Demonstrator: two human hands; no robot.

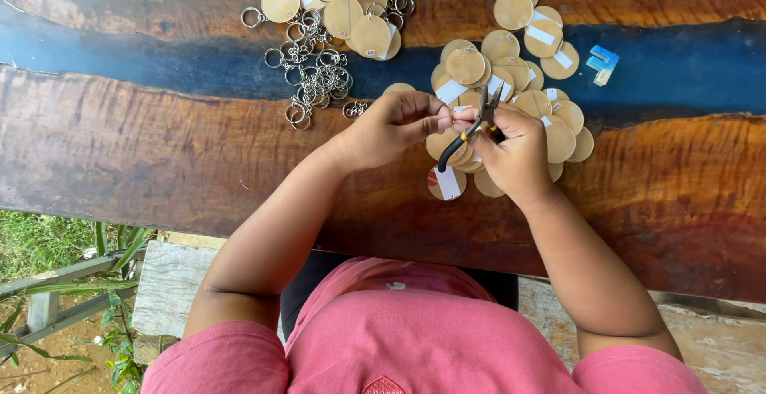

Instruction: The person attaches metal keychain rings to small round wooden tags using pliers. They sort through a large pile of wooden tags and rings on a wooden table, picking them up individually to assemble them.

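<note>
My left hand (395, 126) pinches a small piece at its fingertips, right against the jaws of the pliers (471, 130). My right hand (519, 154) grips the black-handled pliers, jaws pointing up and left. Both hands hover over a pile of round wooden discs (511, 67) with white stickers. What the left fingers hold is too small to make out. A tangle of metal key rings and chains (315, 75) lies to the left of my left hand.
A second group of wooden discs with rings (347, 3) lies at the top. A small blue and white piece (602, 64) sits right of the disc pile. The dark wooden table (120, 146) has a blue resin strip; a wooden bench (171, 278) stands below.
</note>
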